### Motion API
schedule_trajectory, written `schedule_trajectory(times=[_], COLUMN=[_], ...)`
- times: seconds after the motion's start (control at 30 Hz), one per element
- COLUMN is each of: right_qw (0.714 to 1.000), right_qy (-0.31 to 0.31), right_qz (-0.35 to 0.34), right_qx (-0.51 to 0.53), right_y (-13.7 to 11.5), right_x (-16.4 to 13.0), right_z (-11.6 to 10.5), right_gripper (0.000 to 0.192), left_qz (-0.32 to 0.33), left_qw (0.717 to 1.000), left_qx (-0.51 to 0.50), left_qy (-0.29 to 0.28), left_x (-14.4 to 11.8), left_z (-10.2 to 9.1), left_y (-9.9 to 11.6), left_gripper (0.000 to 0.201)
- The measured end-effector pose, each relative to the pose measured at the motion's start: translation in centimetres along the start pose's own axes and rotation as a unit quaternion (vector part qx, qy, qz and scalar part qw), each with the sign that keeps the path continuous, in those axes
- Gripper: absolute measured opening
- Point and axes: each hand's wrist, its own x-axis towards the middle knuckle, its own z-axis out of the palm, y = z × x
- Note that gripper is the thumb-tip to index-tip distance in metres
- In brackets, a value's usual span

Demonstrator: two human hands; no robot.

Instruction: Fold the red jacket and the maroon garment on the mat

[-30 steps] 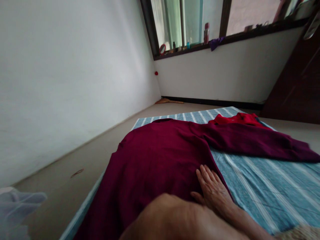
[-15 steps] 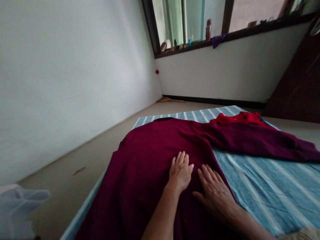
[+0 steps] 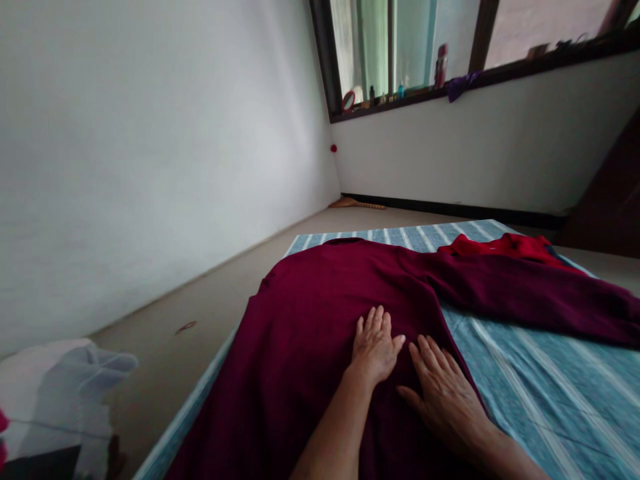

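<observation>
On the striped mat point(image 3: 525, 373), a soft, floppy maroon sweater point(image 3: 310, 320) is pressed under the flat, empty left hand point(image 3: 375, 347) and right hand point(image 3: 445, 393); it's probably best gripped at the hem or sleeve.

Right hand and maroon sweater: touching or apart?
Touching. The head view shows the right hand lying palm-down, fingers spread, flat on the maroon sweater.

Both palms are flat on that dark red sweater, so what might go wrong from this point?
The left hand and right hand press the maroon sweater near one side only; pushing could bunch the fabric. Its long sleeve lies over a red garment, which might get dragged along.
</observation>
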Motion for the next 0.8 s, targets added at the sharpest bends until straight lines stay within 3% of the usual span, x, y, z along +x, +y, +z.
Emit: schedule_trajectory(times=[0.17, 0.33, 0.5, 0.8], right_qw=[1.0, 0.999, 0.997, 0.996], right_qy=[0.016, 0.044, 0.071, 0.073], right_qz=[-0.016, -0.031, -0.043, -0.051], right_qx=[-0.014, -0.008, -0.005, -0.012], right_y=[0.1, 0.4, 0.7, 0.8], right_x=[-0.2, -0.5, -0.8, -0.9], right_z=[0.7, 1.2, 1.8, 2.0], right_gripper=[0.07, 0.073, 0.074, 0.074], left_qz=[-0.026, -0.058, -0.1, -0.094], left_qw=[0.998, 0.996, 0.994, 0.994], left_qx=[-0.021, -0.036, -0.026, -0.042], left_qy=[-0.046, -0.051, -0.046, -0.025], left_x=[0.2, 2.5, 4.5, 4.3], left_z=[-1.1, -2.0, -0.6, 0.7], left_y=[0.7, 2.3, 2.9, 2.4], left_gripper=[0.065, 0.067, 0.076, 0.078])
